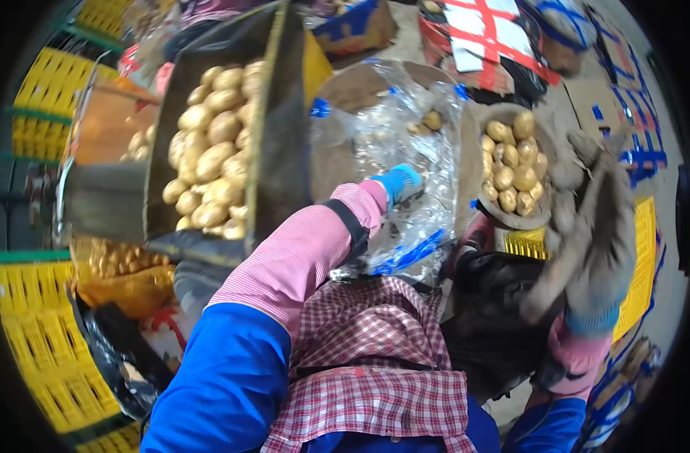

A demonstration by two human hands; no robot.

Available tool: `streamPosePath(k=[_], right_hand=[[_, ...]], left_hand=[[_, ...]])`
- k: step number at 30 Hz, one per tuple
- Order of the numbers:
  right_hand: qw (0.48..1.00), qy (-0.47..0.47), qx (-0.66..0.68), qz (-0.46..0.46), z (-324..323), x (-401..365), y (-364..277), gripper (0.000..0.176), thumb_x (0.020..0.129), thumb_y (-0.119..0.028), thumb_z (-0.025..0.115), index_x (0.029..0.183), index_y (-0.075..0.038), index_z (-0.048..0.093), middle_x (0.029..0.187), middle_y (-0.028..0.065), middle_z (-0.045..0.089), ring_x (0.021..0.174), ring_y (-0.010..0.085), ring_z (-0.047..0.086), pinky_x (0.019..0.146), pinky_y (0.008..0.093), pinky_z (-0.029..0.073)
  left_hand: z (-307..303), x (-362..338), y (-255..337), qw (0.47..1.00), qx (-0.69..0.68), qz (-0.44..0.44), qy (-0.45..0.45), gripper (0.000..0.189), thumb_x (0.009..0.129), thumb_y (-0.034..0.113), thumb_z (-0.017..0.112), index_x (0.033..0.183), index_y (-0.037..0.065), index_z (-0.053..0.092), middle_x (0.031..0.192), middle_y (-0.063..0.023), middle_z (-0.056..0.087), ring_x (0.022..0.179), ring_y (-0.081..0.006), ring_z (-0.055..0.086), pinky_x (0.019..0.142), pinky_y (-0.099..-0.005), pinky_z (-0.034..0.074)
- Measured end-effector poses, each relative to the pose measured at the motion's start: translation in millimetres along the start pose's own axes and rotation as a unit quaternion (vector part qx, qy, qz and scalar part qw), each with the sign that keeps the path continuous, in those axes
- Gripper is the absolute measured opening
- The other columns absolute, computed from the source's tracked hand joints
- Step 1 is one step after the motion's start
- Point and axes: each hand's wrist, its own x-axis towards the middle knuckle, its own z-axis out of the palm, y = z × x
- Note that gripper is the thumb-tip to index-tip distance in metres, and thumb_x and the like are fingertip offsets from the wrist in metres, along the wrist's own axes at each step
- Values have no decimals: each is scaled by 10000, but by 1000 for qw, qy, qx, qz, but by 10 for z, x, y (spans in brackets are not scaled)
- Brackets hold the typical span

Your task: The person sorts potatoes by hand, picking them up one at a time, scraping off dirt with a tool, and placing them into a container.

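My left hand (405, 183) reaches into a clear plastic bag (390, 128) with blue tape or print. Only its blue glove cuff shows clearly; plastic hides the fingers. A few potatoes (432, 120) lie at the far end of the bag, which spreads over a brown tub (337, 90). My right hand (598, 234), in a grey, dirt-stained glove, is raised at the right. Its fingers are spread, somewhat blurred, and nothing shows in them. Beside it stands a round bowl (503, 220) full of pale potatoes (524, 178).
A dark bin (280, 121) heaped with potatoes (216, 151) stands at left. Yellow crates (46, 325) are stacked at far left, with another crate (638, 264) at right. Taped cardboard boxes (484, 34) sit at the back. Grey lumps (565, 175) lie near the bowl.
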Motion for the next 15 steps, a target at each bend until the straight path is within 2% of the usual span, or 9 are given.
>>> streamPosePath(k=[1, 2, 3, 5, 6, 11, 13, 14, 15], right_hand=[[987, 162, -19, -8, 97, -66, -16, 510, 1038, -285, 344, 1458, 3, 303, 1298, 76, 554, 829, 133, 621, 568, 214, 531], [1000, -12, -13, -1, -192, -19, -94, 519, 1038, -290, 337, 1460, 7, 283, 1255, 73, 573, 700, 101, 577, 515, 188, 495], [985, -172, -7, 11, -583, 86, -131, 529, 1037, -295, 331, 1463, 11, 264, 1211, 70, 592, 572, 69, 533, 462, 163, 458], [996, 37, -60, 46, -413, -114, -240, 497, 1022, -314, 347, 1366, 44, 363, 1119, 170, 596, 619, 89, 574, 557, 202, 500], [995, 49, -63, 52, -453, -113, -281, 497, 1022, -314, 347, 1366, 44, 363, 1119, 170, 596, 619, 89, 574, 557, 202, 500], [972, 54, 139, 179, -580, -134, -482, 498, 1034, -285, 318, 1470, -61, 229, 1190, 317, 517, 1059, 446, 517, 958, 632, 309], [962, 45, 180, 198, -524, -61, -550, 507, 1036, -280, 312, 1490, -82, 203, 1204, 346, 501, 1147, 517, 506, 1038, 718, 271], [934, 94, 221, 265, -440, 55, -573, 514, 1046, -286, 276, 1507, -98, 150, 1182, 349, 510, 1059, 498, 553, 952, 715, 359], [897, 141, 259, 329, -371, 92, -593, 521, 1056, -293, 241, 1524, -114, 98, 1161, 352, 519, 970, 479, 600, 866, 711, 447]], left_hand=[[238, 220, -88, 1000, -7, 12, -12, 141, 768, 113, 597, 799, 16, 694, 734, -195, 666, 689, -357, 674, 611, -411, 531], [475, 418, -170, 963, -166, -183, 110, 168, 780, 144, 591, 789, 9, 690, 737, -206, 665, 715, -367, 675, 611, -411, 530], [855, 753, -281, 851, -316, -365, 207, 200, 791, 175, 586, 778, 3, 687, 739, -218, 665, 742, -378, 676, 612, -412, 528], [1125, 1158, -724, 855, -294, -371, 213, 236, 714, 163, 743, 860, -2, 658, 759, -142, 658, 679, -222, 629, 617, -382, 499], [1199, 1462, -982, 841, -307, -367, 252, 236, 720, 166, 745, 860, -4, 660, 770, -143, 662, 682, -224, 632, 612, -381, 501], [1170, 1867, -1125, 801, -267, -388, 368, 243, 740, 161, 756, 903, 6, 663, 825, -120, 676, 689, -208, 639, 584, -363, 502], [1371, 1879, -1374, 676, -545, -428, 251, 236, 780, 116, 728, 997, 47, 664, 875, -81, 679, 709, -184, 648, 586, -336, 520], [881, 1677, -1019, 519, -695, -403, 292, 297, 817, 41, 674, 1110, 43, 627, 915, -57, 671, 731, -175, 657, 607, -300, 543], [687, 1472, -843, 475, -752, -309, 338, 344, 831, 11, 648, 1170, 18, 587, 943, -80, 664, 756, -197, 669, 626, -302, 570]])
